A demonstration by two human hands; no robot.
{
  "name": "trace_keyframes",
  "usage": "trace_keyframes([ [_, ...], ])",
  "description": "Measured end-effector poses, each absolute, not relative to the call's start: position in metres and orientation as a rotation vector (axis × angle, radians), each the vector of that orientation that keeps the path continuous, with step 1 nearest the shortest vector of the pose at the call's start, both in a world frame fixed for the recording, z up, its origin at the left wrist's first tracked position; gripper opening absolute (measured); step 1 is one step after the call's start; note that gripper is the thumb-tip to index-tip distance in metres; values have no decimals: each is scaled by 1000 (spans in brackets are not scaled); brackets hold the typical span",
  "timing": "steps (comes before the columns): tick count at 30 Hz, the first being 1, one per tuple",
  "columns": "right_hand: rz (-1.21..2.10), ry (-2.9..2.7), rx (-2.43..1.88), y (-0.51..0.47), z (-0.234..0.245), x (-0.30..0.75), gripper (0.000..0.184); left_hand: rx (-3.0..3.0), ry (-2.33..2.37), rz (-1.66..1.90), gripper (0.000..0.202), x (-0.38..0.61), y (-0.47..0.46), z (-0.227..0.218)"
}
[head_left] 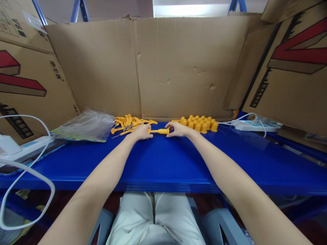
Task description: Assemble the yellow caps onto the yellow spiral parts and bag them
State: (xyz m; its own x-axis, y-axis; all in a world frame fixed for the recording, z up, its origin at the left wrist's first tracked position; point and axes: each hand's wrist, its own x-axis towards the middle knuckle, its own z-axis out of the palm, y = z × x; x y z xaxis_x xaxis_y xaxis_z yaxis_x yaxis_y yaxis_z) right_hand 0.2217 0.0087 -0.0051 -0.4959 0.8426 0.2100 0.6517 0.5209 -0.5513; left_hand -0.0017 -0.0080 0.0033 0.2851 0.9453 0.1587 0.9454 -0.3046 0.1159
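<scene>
Table's bright blue (158, 163), with a big cardboard panel (189, 64) standing along the back at 12 o'clock. Calling the spot between the hands the clock centre, there's a printed carton (22, 88) at 10 and another carton (293, 78) at 2, both with red graphics. Clear plastic bags (87, 126) lie at 9, a white power strip (258, 126) sits at 3, and a white cable (48, 177) loops around at 8. At 6 the person's seated in light trousers (153, 221).

Now the hands: the left hand (143, 132) is closed around the left end of a yellow piece (162, 131) with a ribbed shaft, held crosswise right at the centre. The right hand (177, 129) makes a narrow curve around its thicker right end (too small to tell if that's a grip or just a touch). Near the left hand, toward 10, there's a jumble of yellow corkscrews (127, 120) with metal spirals; just beside the right, toward 2, yellow caps (199, 123) stand bunched together.
</scene>
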Motion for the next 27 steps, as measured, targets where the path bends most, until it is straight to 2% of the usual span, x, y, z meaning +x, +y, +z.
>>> trace_keyframes([
  [4,517,-2322,-1223,6,-2,221,36,-2525,-1847,-324,25,-2,-8,3],
  [16,628,-2328,-1195,7,0,223,34,-2525,-1838,-366,24,-2,-7,2],
  [18,631,-2322,-1181,8,0,224,37,-2528,-1841,-369,24,-3,-6,2],
  [23,577,-2305,-1215,8,-4,223,60,-2535,-1848,-398,22,-5,-5,3],
  [27,468,-2318,-1235,8,-8,219,57,-2533,-1864,-376,23,-7,-5,3],
])
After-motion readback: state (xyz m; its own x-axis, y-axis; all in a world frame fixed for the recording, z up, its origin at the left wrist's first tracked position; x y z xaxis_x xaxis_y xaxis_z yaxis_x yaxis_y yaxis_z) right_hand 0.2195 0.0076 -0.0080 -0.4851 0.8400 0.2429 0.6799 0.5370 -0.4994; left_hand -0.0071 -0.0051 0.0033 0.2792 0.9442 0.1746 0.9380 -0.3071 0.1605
